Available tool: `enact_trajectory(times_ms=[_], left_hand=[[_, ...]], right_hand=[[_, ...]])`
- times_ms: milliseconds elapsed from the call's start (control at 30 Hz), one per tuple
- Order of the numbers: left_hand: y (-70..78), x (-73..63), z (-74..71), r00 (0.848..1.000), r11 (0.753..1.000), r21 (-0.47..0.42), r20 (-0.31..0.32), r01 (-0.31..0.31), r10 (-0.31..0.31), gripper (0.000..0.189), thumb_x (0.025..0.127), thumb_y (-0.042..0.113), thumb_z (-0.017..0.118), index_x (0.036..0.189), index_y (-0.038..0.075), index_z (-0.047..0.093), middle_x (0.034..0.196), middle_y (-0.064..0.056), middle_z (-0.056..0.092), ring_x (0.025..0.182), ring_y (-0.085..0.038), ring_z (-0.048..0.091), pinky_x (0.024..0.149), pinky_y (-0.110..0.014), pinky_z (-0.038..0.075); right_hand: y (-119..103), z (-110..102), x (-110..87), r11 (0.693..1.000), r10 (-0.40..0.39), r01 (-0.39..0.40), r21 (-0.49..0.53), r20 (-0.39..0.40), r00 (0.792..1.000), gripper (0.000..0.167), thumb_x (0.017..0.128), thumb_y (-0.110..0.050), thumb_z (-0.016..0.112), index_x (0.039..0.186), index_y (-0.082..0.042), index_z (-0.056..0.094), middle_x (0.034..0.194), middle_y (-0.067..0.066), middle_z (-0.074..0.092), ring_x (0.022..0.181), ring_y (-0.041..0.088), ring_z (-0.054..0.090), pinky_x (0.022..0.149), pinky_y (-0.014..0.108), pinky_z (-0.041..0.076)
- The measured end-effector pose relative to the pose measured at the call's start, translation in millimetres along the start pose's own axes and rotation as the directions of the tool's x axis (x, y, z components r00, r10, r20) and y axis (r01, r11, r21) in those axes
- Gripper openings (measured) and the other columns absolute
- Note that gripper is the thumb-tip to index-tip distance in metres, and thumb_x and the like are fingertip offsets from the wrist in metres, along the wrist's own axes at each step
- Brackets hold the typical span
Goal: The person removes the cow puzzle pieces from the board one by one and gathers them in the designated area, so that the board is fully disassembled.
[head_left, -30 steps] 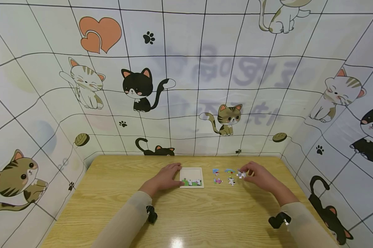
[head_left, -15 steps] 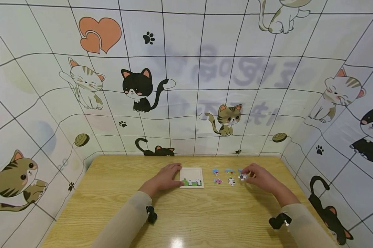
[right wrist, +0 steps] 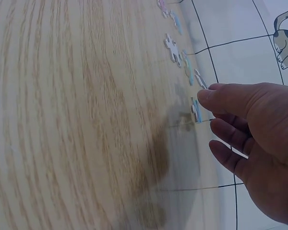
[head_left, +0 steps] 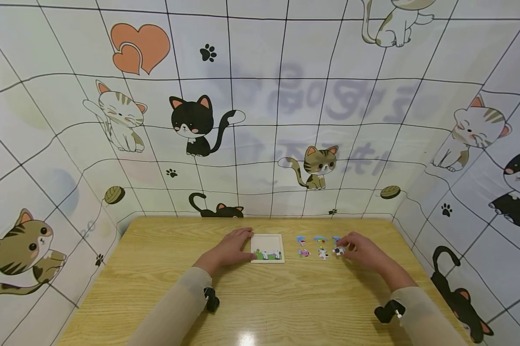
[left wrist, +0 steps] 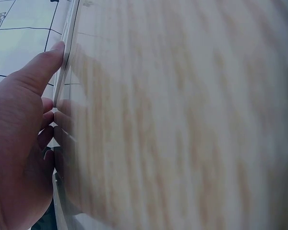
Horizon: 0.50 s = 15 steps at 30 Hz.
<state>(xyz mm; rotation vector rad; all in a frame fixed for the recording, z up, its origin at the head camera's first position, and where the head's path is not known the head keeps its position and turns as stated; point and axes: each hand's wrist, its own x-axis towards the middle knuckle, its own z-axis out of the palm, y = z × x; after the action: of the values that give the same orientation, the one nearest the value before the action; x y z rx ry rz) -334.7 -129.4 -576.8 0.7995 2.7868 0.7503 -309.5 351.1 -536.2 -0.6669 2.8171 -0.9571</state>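
Observation:
My left hand (head_left: pixel 228 248) rests at the left side of a small square puzzle tray (head_left: pixel 267 241), fingers near its far corner and thumb at its near corner. A green and white picture strip fills the tray's near part; its far part shows pale wood. Between thumb and fingertips, my right hand (head_left: pixel 364 251) pinches a white and black jigsaw piece (head_left: pixel 337 251), low over the table at the right end of the loose pieces. In the right wrist view the held piece (right wrist: pixel 200 79) stands slanted at the thumb tip, above a blue-edged piece (right wrist: pixel 196 111).
Several loose jigsaw pieces lie in two rows right of the tray, among them a blue piece (head_left: pixel 300 239), a rainbow piece (head_left: pixel 320 239), a pink piece (head_left: pixel 304 253) and a white piece (head_left: pixel 323 253). The wooden table (head_left: pixel 251 298) meets a cat-patterned cloth wall (head_left: pixel 260 192) behind.
My right hand has drawn the white and black piece slightly toward me, uncovering a blue piece behind it. My left hand and the tray have stayed in place.

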Motion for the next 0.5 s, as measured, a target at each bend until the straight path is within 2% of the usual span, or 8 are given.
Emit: enact_trajectory(times_ms=[267,500], left_hand=[[0.1,-0.3,-1.2,1.0,1.0,0.013,0.01,0.008,-0.008,0.087,0.103,0.058,0.075,0.167,0.007,0.046,0.179,-0.01,0.034,0.166,-0.038,0.027,0.131,-0.063,0.024],[-0.2,-0.8,-0.7,1.0,1.0,0.016,0.008,0.009,-0.009,0.087,0.102,0.06,0.074,0.167,0.009,0.046,0.179,-0.009,0.033,0.166,-0.039,0.027,0.131,-0.064,0.024]], right_hand=[[3.1,4.4,0.3,0.999,0.023,-0.023,0.026,0.014,1.0,0.026,0.099,0.001,0.079,0.125,0.0,0.076,0.114,0.009,0.066,0.098,0.023,0.06,0.077,0.035,0.054],[10.7,8.4,2.3,0.999,0.047,-0.047,0.011,0.018,0.999,0.024,0.098,-0.001,0.083,0.121,-0.003,0.077,0.111,0.006,0.064,0.097,0.021,0.06,0.079,0.037,0.055]])
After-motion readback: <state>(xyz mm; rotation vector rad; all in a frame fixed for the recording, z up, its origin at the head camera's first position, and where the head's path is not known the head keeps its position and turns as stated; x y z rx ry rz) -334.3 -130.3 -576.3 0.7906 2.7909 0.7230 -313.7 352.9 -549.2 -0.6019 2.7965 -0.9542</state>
